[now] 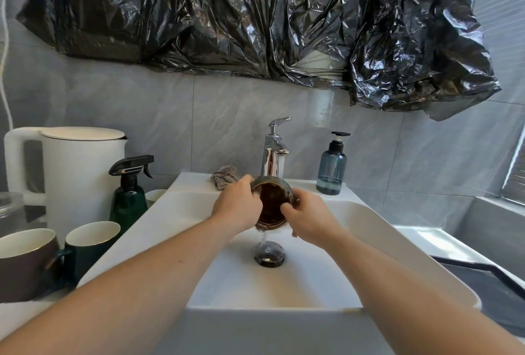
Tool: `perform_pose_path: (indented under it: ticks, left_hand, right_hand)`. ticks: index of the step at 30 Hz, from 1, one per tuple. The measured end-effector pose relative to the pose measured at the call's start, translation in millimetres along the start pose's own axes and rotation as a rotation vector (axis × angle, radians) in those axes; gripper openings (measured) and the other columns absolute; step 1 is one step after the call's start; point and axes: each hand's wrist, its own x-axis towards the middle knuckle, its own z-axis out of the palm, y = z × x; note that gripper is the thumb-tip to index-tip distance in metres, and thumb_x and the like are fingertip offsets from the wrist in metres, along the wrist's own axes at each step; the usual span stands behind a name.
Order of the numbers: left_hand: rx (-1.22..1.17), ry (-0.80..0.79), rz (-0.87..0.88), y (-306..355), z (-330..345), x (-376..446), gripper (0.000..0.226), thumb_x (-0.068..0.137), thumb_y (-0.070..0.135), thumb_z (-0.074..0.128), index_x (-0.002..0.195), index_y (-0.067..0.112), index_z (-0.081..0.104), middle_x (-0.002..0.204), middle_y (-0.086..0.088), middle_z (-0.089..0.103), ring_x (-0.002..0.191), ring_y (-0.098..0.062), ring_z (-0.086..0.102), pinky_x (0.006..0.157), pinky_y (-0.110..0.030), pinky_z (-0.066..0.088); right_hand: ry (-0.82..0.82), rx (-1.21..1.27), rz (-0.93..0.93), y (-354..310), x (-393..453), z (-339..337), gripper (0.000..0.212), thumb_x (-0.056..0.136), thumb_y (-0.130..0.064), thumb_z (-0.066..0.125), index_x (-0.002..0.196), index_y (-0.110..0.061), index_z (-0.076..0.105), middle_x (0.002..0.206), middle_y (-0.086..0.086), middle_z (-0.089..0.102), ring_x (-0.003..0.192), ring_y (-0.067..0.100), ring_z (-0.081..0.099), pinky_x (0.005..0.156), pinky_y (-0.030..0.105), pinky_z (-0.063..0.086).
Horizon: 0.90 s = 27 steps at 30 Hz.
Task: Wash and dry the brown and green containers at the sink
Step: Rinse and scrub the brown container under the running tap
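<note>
A brown container [270,207] with a dark inside is tilted toward me under the chrome tap [274,155], above the white sink [369,221]. My left hand [237,207] grips its left rim. My right hand [308,218] holds its right rim, fingers curled over the edge into the opening. Water runs off the container's bottom down to the black drain plug [269,255]. On the counter at the left stand a brown mug [24,261] and a green mug [91,244], both white inside.
A white kettle [71,172] and a dark green spray bottle [129,195] stand left of the sink. A crumpled cloth [224,177] lies on the back rim; a blue pump bottle [332,170] stands at the right. Black plastic sheeting [255,13] hangs on the wall above.
</note>
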Motion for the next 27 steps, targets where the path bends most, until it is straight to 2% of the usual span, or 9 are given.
perform_pose_path:
  ticks: [2, 7, 10, 14, 17, 20, 23, 25, 27]
  left_hand:
    - [0.012, -0.021, 0.015, 0.9, 0.3, -2.3, 0.021, 0.106, 0.034, 0.051, 0.119, 0.025, 0.065, 0.108, -0.004, 0.07, 0.101, -0.033, 0.066, 0.087, -0.045, 0.058]
    - [0.054, -0.057, 0.0, 2.9, 1.5, -3.1, 0.023, 0.104, 0.043, 0.051, 0.107, 0.027, 0.068, 0.108, -0.003, 0.072, 0.103, -0.033, 0.065, 0.086, -0.042, 0.056]
    - [0.021, -0.081, -0.017, 2.7, 1.5, -2.8, 0.026, 0.102, 0.044, 0.049, 0.102, 0.026, 0.067, 0.094, -0.005, 0.072, 0.088, -0.034, 0.071, 0.079, -0.046, 0.063]
    - [-0.055, -0.089, -0.018, 2.7, 0.7, -4.0, 0.029, 0.103, 0.049, 0.049, 0.104, 0.025, 0.065, 0.09, -0.007, 0.071, 0.07, -0.031, 0.074, 0.06, -0.048, 0.065]
    - [-0.049, -0.061, -0.014, 1.9, 0.6, -3.5, 0.029, 0.104, 0.049, 0.05, 0.107, 0.025, 0.067, 0.098, -0.008, 0.072, 0.075, -0.034, 0.074, 0.069, -0.049, 0.065]
    - [-0.105, -0.04, -0.092, 1.4, -0.9, -1.9, 0.03, 0.107, 0.043, 0.048, 0.111, 0.021, 0.068, 0.101, -0.009, 0.072, 0.061, -0.03, 0.074, 0.053, -0.038, 0.063]
    - [-0.231, -0.055, -0.201, 4.4, -3.0, -1.4, 0.032, 0.109, 0.038, 0.047, 0.113, 0.015, 0.069, 0.106, -0.014, 0.072, 0.056, -0.033, 0.074, 0.042, -0.032, 0.057]
    - [-0.288, -0.086, -0.264, 5.2, -4.1, -1.2, 0.032, 0.109, 0.036, 0.048, 0.114, 0.013, 0.069, 0.101, -0.016, 0.074, 0.056, -0.034, 0.075, 0.043, -0.034, 0.059]
    - [-0.346, -0.146, -0.309, 4.3, -2.7, -1.2, 0.029, 0.107, 0.032, 0.051, 0.119, 0.011, 0.067, 0.102, -0.015, 0.074, 0.059, -0.036, 0.076, 0.05, -0.037, 0.063]
  right_hand:
    - [0.08, -0.059, -0.008, 2.5, 1.4, -0.8, 0.012, 0.094, -0.03, 0.055, 0.095, -0.023, 0.065, 0.083, 0.001, 0.071, 0.072, 0.026, 0.069, 0.064, 0.043, 0.061]
    - [0.195, -0.118, -0.04, 0.3, 1.7, -3.4, 0.014, 0.096, -0.031, 0.058, 0.096, -0.023, 0.07, 0.085, -0.001, 0.072, 0.076, 0.02, 0.067, 0.068, 0.038, 0.059]
    - [0.233, -0.085, -0.075, -0.3, 1.0, -3.6, 0.014, 0.097, -0.03, 0.06, 0.103, -0.027, 0.072, 0.09, -0.005, 0.073, 0.079, 0.019, 0.067, 0.071, 0.038, 0.06]
    - [0.24, -0.06, -0.106, -1.0, -0.3, -4.1, 0.024, 0.1, -0.029, 0.061, 0.122, -0.028, 0.07, 0.108, -0.006, 0.072, 0.087, 0.017, 0.068, 0.066, 0.025, 0.053]
    - [0.213, -0.019, -0.128, -2.1, 0.1, -3.9, 0.025, 0.1, -0.031, 0.061, 0.124, -0.029, 0.069, 0.111, -0.009, 0.071, 0.087, 0.016, 0.068, 0.065, 0.023, 0.052]
    - [0.139, 0.069, -0.103, -2.2, -0.6, -2.3, 0.029, 0.099, -0.032, 0.06, 0.128, -0.03, 0.065, 0.112, -0.006, 0.072, 0.086, 0.015, 0.069, 0.07, 0.031, 0.059]
    - [-0.048, 0.164, -0.031, -4.2, -4.0, 0.2, 0.031, 0.1, -0.029, 0.061, 0.13, -0.028, 0.055, 0.103, 0.002, 0.072, 0.068, 0.014, 0.066, 0.05, 0.021, 0.051]
    - [-0.109, 0.165, -0.004, -5.7, -5.0, 1.1, 0.029, 0.102, -0.027, 0.059, 0.13, -0.025, 0.051, 0.097, 0.005, 0.072, 0.057, 0.007, 0.064, 0.044, 0.017, 0.046]
    - [-0.088, 0.158, -0.006, -6.1, -4.4, 1.0, 0.026, 0.103, -0.026, 0.053, 0.129, -0.022, 0.052, 0.091, 0.005, 0.073, 0.054, 0.002, 0.063, 0.045, 0.019, 0.046]
